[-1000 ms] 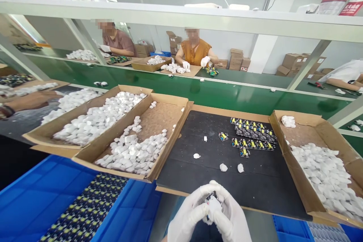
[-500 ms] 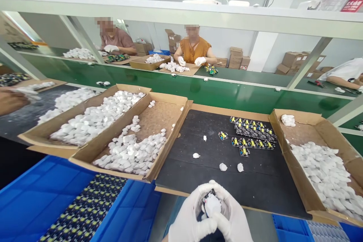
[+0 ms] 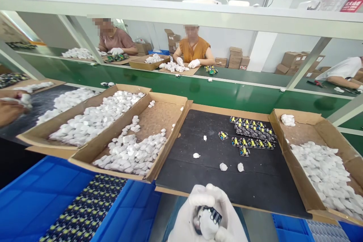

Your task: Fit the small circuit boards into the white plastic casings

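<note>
Here, at the near edge of the black mat (image 3: 195, 166), a small circuit board (image 3: 216, 216) is cupped between left hand (image 3: 185, 220) and right hand (image 3: 233, 217), fingers curled around it. Its white lump (image 3: 208, 225) seems soft; the board, likely light, stiff and fragile, is best held by its edges.

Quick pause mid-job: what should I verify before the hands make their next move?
1. Circuit board held: ok; left hand and right hand cup it.
2. White lump against the board: ok.
3. Lump firmly stuck: cannot tell.
4. One hand free: not ok; both are occupied.
5. Loose lumps at hand: ok; four lie on the black mat.
6. Other boards all grouped together: not ok; one lies apart.
</note>
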{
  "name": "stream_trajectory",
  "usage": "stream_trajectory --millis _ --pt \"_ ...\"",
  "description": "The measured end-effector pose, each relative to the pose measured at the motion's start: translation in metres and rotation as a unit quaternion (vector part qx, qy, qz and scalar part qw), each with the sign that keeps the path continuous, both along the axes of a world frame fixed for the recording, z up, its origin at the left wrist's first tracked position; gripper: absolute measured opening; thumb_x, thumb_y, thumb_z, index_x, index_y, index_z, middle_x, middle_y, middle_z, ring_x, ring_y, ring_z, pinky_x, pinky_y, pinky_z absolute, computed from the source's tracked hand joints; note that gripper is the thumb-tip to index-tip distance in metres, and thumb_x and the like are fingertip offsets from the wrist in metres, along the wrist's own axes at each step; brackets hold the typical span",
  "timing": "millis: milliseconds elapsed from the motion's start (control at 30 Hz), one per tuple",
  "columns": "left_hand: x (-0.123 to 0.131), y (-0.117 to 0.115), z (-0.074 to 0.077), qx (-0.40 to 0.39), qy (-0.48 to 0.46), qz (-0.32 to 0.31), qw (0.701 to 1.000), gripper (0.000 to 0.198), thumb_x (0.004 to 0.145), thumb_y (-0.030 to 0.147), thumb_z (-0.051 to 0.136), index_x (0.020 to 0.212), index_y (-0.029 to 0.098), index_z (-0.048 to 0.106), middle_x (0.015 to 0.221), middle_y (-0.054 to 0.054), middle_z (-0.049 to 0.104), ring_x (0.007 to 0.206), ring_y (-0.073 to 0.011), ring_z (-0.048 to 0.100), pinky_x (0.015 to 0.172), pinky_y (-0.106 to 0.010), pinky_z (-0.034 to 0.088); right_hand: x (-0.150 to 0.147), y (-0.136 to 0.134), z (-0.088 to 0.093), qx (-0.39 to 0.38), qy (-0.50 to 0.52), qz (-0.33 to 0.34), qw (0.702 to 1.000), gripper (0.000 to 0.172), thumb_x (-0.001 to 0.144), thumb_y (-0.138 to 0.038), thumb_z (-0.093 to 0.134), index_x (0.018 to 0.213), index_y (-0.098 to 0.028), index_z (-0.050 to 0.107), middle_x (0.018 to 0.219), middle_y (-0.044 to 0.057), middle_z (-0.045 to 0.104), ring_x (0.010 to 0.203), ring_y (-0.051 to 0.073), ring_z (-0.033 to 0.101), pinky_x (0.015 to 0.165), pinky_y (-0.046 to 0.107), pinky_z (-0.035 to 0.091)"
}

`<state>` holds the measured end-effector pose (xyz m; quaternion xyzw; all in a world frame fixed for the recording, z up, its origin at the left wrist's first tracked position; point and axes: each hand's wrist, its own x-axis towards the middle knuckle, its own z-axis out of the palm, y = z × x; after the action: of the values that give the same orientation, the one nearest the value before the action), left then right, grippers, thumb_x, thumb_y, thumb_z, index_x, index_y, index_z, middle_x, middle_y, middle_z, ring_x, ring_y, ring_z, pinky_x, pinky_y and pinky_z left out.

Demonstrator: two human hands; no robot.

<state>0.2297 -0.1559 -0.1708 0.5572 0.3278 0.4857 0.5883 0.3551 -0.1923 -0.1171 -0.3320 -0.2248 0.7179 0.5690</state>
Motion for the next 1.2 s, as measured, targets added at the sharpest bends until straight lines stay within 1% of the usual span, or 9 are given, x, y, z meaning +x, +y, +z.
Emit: stream_trajectory --millis 100,167,300,433,533,667,833,1100,1200 --pt "-0.002 -0.004 0.002 0.07 0.023 0.028 0.997 0.06 0.059 0.057 0.079 0.11 0.03 0.063 0.141 -0.007 0.043 0.128 -0.036 0.042 0.1 -0.049 0.042 0.0 0.002 0.0 0.007 -0.014 0.002 1.0 0.058 0.059 -0.041 0.083 0.11 -0.02 0.065 0.117 0.012 0.063 0.107 0.027 0.06 0.092 0.038 0.046" --pt "0.0 -0.009 0.008 0.109 0.062 0.059 0.99 0.051 0.064 0.049 0.079 0.109 0.032 0.065 0.148 -0.005 0.035 0.13 -0.0344 0.039 0.104 -0.047 0.038 0.001 0.002 -0.002 0.008 -0.027 0.026 0.999 0.055 0.06 -0.044 0.082 0.105 -0.016 0.067 0.104 0.012 0.068 0.097 0.028 0.064 0.084 0.037 0.05" --pt "0.007 -0.019 0.028 0.058 0.109 0.097 0.988 0.03 0.081 0.041 0.065 0.109 0.031 0.066 0.147 -0.006 0.038 0.117 -0.0297 0.053 0.084 -0.036 0.053 0.006 0.002 -0.01 -0.031 -0.056 0.043 0.997 0.041 0.068 -0.044 0.076 0.099 -0.019 0.068 0.087 0.007 0.07 0.081 0.024 0.066 0.07 0.034 0.053" --pt "0.005 -0.019 0.044 -0.027 0.114 0.024 0.993 0.037 0.075 0.045 0.07 0.109 0.03 0.068 0.145 -0.007 0.042 0.106 -0.0295 0.06 0.075 -0.033 0.054 0.008 0.002 -0.013 -0.036 -0.073 0.056 0.995 0.03 0.066 -0.044 0.077 0.086 -0.022 0.071 0.076 0.006 0.069 0.072 0.024 0.066 0.065 0.036 0.053" --pt "-0.001 -0.011 0.05 -0.119 0.009 -0.084 0.989 0.041 0.072 0.051 0.07 0.104 0.025 0.067 0.14 -0.01 0.048 0.107 -0.0311 0.059 0.081 -0.036 0.051 0.007 0.001 -0.012 -0.011 -0.093 0.07 0.993 0.031 0.054 -0.037 0.084 0.079 -0.023 0.071 0.076 0.006 0.069 0.068 0.026 0.065 0.063 0.037 0.053" --pt "-0.002 0.0 0.049 -0.122 -0.061 -0.162 0.977 0.04 0.07 0.051 0.071 0.096 0.021 0.062 0.13 -0.013 0.055 0.092 -0.0259 0.063 0.078 -0.036 0.049 0.007 0.003 -0.01 0.005 -0.145 0.018 0.989 0.026 0.064 -0.041 0.077 0.083 -0.026 0.069 0.085 0.003 0.069 0.071 0.023 0.063 0.057 0.031 0.053" --pt "0.005 0.004 0.04 -0.025 -0.032 -0.121 0.992 0.035 0.078 0.053 0.061 0.088 0.02 0.06 0.102 -0.011 0.063 0.112 -0.0318 0.053 0.092 -0.041 0.041 0.01 0.01 -0.013 0.019 -0.205 0.006 0.978 0.022 0.078 -0.046 0.063 0.083 -0.024 0.066 0.084 0.003 0.065 0.077 0.021 0.062 0.061 0.029 0.052" --pt "0.006 0.003 0.036 -0.052 -0.076 -0.134 0.987 0.045 0.076 0.061 0.059 0.096 0.02 0.058 0.115 -0.011 0.059 0.089 -0.0236 0.061 0.077 -0.034 0.047 0.011 0.013 -0.021 -0.002 -0.217 0.019 0.976 0.025 0.078 -0.047 0.063 0.084 -0.022 0.065 0.082 0.004 0.063 0.076 0.022 0.06 0.061 0.031 0.051" --pt "0.007 0.004 0.038 -0.009 -0.032 -0.1 0.994 0.037 0.079 0.055 0.058 0.09 0.019 0.061 0.106 -0.011 0.065 0.1 -0.0276 0.06 0.087 -0.038 0.046 0.01 0.012 -0.026 -0.025 -0.2 0.014 0.979 0.02 0.081 -0.043 0.06 0.084 -0.024 0.067 0.08 0.002 0.062 0.078 0.02 0.06 0.064 0.03 0.051"
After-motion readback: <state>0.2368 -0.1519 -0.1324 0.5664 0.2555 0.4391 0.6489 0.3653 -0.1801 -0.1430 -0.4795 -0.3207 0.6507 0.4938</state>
